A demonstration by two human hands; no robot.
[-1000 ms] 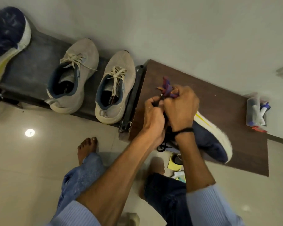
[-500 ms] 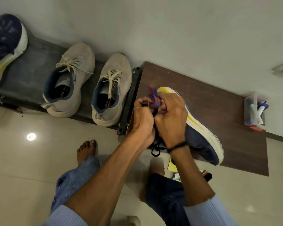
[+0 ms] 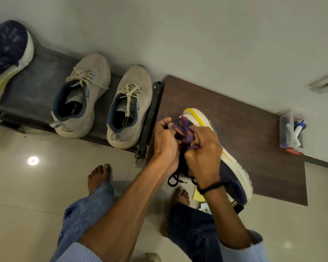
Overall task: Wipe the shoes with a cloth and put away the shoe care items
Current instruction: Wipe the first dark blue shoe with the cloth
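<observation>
Left hand point(image 3: 165, 142) grips the blue shoe point(image 3: 233, 173); right hand point(image 3: 203, 150) clutches the cloth point(image 3: 186, 132) at its toe. Bare board point(image 3: 257, 129) lies beyond the right hand.

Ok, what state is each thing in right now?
Navy sneaker with white-and-yellow sole: tipped sideways on the brown wooden board, black laces dangling.
Purple checked cloth: bunched against that sneaker.
Left hand: grips the sneaker's upper.
Right hand: grips the cloth.
Two grey lace-up sneakers: upright, laces tied, on the dark bench.
Clear plastic box: upright, holding bottles.
Second navy sneaker: on the bench, partly cropped.
</observation>
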